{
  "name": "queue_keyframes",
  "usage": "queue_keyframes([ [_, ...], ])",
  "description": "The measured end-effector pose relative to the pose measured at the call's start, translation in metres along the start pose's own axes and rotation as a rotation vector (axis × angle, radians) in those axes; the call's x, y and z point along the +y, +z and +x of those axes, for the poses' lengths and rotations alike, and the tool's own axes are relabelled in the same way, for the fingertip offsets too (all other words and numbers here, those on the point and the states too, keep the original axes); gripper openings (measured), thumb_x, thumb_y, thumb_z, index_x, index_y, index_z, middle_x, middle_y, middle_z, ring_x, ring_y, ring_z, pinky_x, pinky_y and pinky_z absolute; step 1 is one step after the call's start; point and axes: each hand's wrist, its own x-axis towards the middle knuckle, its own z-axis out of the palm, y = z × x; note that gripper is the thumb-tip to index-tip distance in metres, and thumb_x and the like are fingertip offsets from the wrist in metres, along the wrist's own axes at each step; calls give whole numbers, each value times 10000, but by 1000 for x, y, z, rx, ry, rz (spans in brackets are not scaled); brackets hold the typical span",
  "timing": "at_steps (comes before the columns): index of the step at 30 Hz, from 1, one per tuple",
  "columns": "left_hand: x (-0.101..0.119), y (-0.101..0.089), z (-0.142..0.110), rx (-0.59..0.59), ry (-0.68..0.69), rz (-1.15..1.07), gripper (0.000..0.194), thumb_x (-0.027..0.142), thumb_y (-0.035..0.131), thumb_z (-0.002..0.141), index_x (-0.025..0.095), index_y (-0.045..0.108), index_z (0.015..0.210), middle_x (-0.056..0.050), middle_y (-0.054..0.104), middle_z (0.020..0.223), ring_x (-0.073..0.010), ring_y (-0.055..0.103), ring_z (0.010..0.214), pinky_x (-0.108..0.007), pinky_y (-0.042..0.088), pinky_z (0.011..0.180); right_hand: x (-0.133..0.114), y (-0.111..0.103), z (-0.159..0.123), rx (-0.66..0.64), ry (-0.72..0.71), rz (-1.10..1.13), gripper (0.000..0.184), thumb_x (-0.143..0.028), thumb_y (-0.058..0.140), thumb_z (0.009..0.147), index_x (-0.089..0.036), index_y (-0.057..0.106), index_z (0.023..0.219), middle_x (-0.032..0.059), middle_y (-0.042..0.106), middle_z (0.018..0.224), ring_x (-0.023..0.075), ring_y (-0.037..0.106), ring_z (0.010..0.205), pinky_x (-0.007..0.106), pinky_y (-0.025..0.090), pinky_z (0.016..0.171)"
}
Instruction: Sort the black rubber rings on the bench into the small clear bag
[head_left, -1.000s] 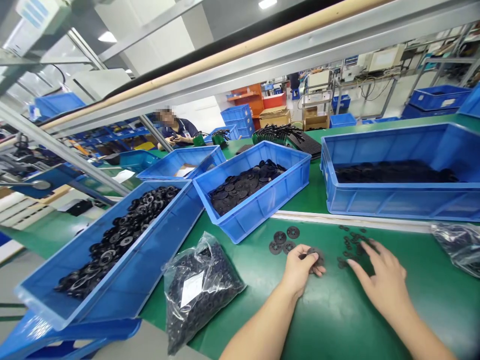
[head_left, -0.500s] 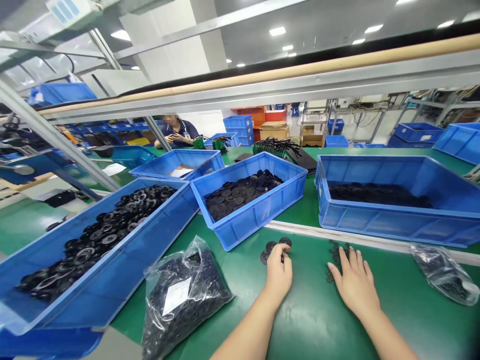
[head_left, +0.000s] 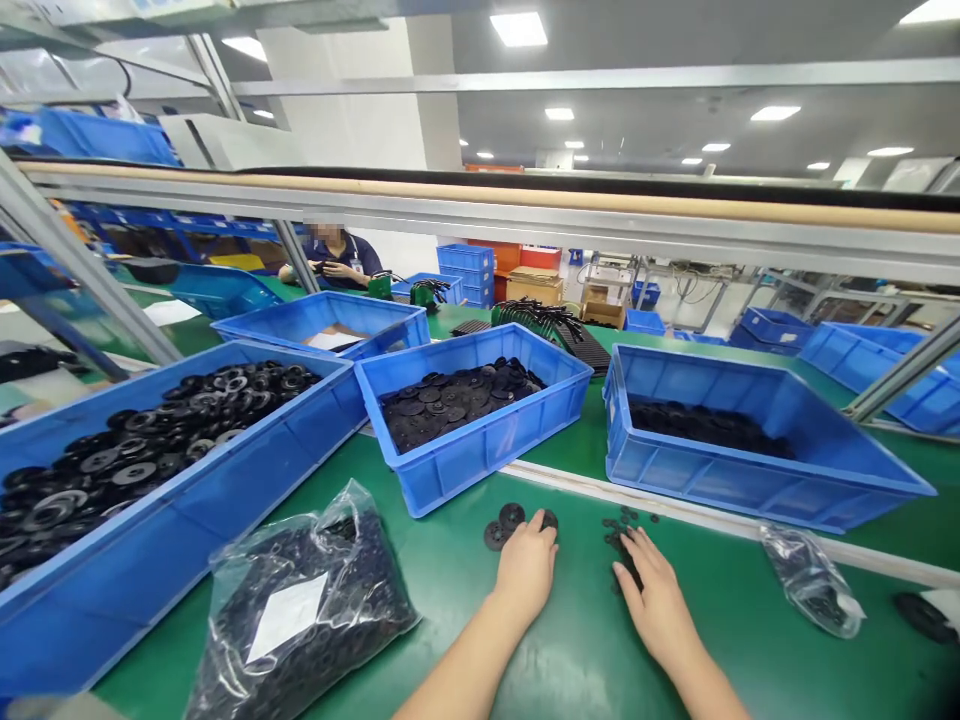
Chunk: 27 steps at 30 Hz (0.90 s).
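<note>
L grip (head_left: pixel 527 572) curled at black discs (head_left: pixel 510 516), can't tell if holding; R grip (head_left: pixel 658 612) open, small black washers (head_left: pixel 621 529) just fwd-left of it

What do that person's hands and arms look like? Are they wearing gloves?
No gloves: the left hand and right hand are bare, with no rings showing. The left forearm and right forearm are bare too, with no sleeves or watches in view.

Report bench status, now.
Left hand at black discs. Right hand at small black pieces. Clear plastic bag off to the left, not blocking.
</note>
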Motion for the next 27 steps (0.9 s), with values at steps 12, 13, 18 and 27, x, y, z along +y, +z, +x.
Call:
queue_keyframes([
  [12, -5, -17, -1, -55, 17, -85, 497, 194, 613, 881, 194, 540, 1373, -137, 518, 1280, -275, 591, 1131, -376, 452, 998, 18, -33, -17, -97, 86, 21, 439, -410, 495, 890, -173, 740, 1167, 147, 645, 1334, 332, 571, 1279, 539, 476, 1081],
  [13, -4, -19, -1, -73, 18, -88, 511, 224, 646, 868, 186, 548, 1368, -144, 507, 1283, -289, 581, 1147, -383, 446, 1009, 18, -32, -18, -103, 79, 13, 433, -393, 497, 885, -175, 740, 1170, 147, 643, 1336, 332, 570, 1279, 541, 477, 1077],
  [18, -9, -23, -5, -105, -47, -201, 578, 200, 764, 755, 181, 581, 1302, -115, 494, 1243, -272, 588, 1137, -333, 446, 992, 13, -32, -20, -104, 17, 5, 406, -321, 470, 888, -180, 742, 1155, 141, 656, 1309, 312, 585, 1242, 525, 484, 1062],
  [27, -20, -27, -6, -114, -196, -161, 383, 144, 760, 716, 166, 583, 1055, -96, 584, 1162, -258, 607, 1049, -312, 433, 855, 11, -39, -18, -55, 129, 90, 299, -357, 499, 863, -202, 733, 967, 123, 693, 1058, 257, 680, 940, 401, 566, 862],
])
